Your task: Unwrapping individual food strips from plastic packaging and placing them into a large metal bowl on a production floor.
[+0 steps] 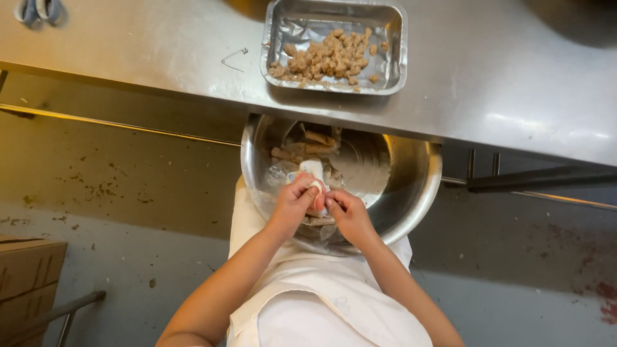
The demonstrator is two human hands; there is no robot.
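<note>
My left hand (pixel 293 204) and my right hand (pixel 347 214) meet over a large steel bowl (pixel 411 193) that rests on my lap, half under the table edge. Both hands grip a small white and pink piece of food (pixel 314 172) between the fingertips. Peeled scraps and pale wrappings (pixel 308 146) lie at the bowl's far side. On the steel table above, a foil tray (pixel 385 38) holds several small brown chunks (pixel 328 59).
The steel table (pixel 501 83) spans the top. A bent wire clip (pixel 235 59) lies left of the tray. A cardboard box (pixel 26 270) and a metal bar (pixel 64 311) stand at the lower left. Stained grey floor (pixel 527 270) shows below.
</note>
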